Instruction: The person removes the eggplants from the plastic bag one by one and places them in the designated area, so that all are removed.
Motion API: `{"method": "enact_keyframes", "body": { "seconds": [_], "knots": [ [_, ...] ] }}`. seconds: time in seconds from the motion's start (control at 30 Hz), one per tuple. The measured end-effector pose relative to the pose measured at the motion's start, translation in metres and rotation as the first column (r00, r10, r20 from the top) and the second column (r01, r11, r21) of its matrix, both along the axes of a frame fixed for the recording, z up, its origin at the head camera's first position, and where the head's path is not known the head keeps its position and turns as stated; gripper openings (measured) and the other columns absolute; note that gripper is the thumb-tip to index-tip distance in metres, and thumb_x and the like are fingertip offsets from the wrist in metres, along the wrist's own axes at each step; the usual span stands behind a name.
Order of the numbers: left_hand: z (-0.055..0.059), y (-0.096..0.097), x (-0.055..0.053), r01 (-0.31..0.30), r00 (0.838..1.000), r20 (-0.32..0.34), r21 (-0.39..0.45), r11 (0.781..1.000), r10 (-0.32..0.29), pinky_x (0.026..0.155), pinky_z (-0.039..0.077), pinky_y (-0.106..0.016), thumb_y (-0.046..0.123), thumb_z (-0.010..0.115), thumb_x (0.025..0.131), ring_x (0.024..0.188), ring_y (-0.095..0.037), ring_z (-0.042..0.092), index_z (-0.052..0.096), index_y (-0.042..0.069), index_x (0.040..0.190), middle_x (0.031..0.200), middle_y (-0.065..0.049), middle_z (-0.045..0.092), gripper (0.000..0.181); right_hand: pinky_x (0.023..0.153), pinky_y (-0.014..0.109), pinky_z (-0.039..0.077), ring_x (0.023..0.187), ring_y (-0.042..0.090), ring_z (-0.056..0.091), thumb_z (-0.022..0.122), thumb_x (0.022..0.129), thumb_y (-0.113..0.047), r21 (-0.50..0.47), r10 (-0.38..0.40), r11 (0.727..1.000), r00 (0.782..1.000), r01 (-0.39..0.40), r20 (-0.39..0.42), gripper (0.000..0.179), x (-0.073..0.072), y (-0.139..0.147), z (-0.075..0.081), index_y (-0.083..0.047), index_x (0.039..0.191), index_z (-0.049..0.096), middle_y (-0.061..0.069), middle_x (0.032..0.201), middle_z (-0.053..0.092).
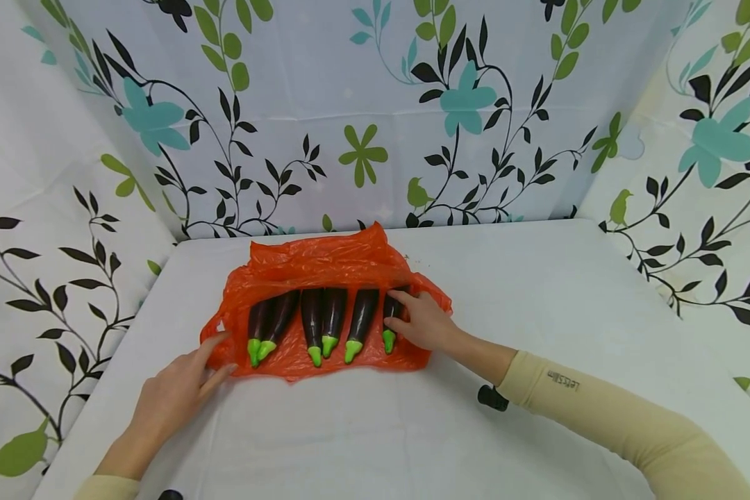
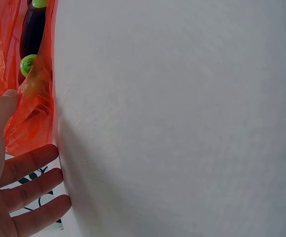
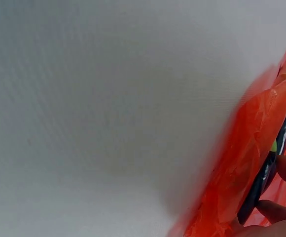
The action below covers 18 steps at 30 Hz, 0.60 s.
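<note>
An orange-red plastic bag point(image 1: 325, 260) lies on its side with its mouth toward me. Several dark purple eggplants point(image 1: 363, 316) with bright green stems lie in a row inside, stems facing out and far ends hidden under the bag. My right hand point(image 1: 426, 323) reaches into the right side of the mouth. Its thumb and fingers point(image 3: 276, 210) pinch the rightmost eggplant point(image 1: 392, 307). At the bag's left front corner is my left hand point(image 1: 178, 389), fingers extended and spread. Its thumb point(image 2: 7, 98) lies against the plastic beside an eggplant point(image 2: 33, 32).
The bag rests toward the back of a white-covered table point(image 1: 325, 437). Behind it hangs a patterned cloth point(image 1: 306, 83) with leaves and blue flowers, and similar cloth covers both sides. A small black device point(image 1: 492, 398) sits under the right sleeve point(image 1: 600, 410).
</note>
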<state>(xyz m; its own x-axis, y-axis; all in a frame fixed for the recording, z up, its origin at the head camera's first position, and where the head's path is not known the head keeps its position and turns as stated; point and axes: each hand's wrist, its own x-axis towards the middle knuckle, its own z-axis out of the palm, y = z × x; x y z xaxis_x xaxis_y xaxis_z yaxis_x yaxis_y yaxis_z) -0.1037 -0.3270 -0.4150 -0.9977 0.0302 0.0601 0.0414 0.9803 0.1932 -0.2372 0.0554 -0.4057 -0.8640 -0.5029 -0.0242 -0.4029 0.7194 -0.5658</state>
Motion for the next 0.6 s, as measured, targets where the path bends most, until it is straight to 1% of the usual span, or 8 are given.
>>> {"method": "enact_keyframes", "body": {
  "seconds": [0.13,0.2,0.27,0.43,0.6],
  "knots": [
    [0.0011,0.0,0.0004,0.001,1.0,0.001,0.002,1.0,-0.001,0.051,0.051,-0.047,0.045,0.065,0.092,0.074,-0.026,0.06,0.043,0.015,0.139,0.077,-0.002,0.058,0.06,0.088,0.043,0.049,0.114,0.032,0.048,0.064,0.095,-0.029,0.023,0.019,1.0,1.0,-0.019,0.011,0.06,-0.0012,-0.0022,-0.001,-0.008,0.147,0.043,0.014,0.11,0.066],
    [0.0018,-0.0002,0.0003,0.001,1.0,0.0,0.001,1.0,-0.001,0.052,0.051,-0.048,0.046,0.065,0.092,0.075,-0.026,0.06,0.043,0.015,0.14,0.078,-0.003,0.059,0.061,0.085,0.042,0.05,0.112,0.031,0.049,0.064,0.096,-0.028,0.029,0.024,0.999,1.0,-0.024,0.018,0.06,-0.0017,-0.0033,-0.0007,-0.008,0.147,0.043,0.013,0.107,0.066],
    [0.0022,-0.0003,0.0002,0.002,1.0,0.004,0.002,1.0,-0.002,0.052,0.051,-0.048,0.046,0.065,0.092,0.075,-0.026,0.06,0.043,0.015,0.14,0.078,-0.003,0.058,0.061,0.085,0.041,0.05,0.113,0.031,0.048,0.064,0.096,-0.028,0.028,0.028,0.999,0.999,-0.029,0.027,0.059,-0.002,-0.004,-0.0001,-0.008,0.147,0.043,0.013,0.108,0.066],
    [0.0015,-0.0008,-0.0006,0.002,1.0,0.009,-0.002,1.0,-0.002,0.051,0.051,-0.047,0.047,0.064,0.092,0.072,-0.024,0.058,0.043,0.014,0.141,0.075,-0.001,0.055,0.063,0.088,0.044,0.051,0.116,0.032,0.048,0.063,0.095,-0.025,-0.015,0.031,0.999,0.999,-0.03,0.031,0.055,-0.0018,-0.0035,-0.001,-0.008,0.144,0.046,0.014,0.12,0.063],
    [0.0012,-0.0014,-0.0017,-0.003,1.0,0.017,-0.006,1.0,0.003,0.051,0.051,-0.047,0.048,0.064,0.091,0.073,-0.025,0.058,0.043,0.014,0.141,0.075,-0.001,0.056,0.064,0.089,0.046,0.05,0.116,0.033,0.048,0.063,0.095,-0.027,-0.072,0.009,0.997,0.999,-0.007,0.037,0.049,0.0015,-0.0011,0.0015,-0.011,0.14,0.05,0.015,0.123,0.06]
  ]
}}
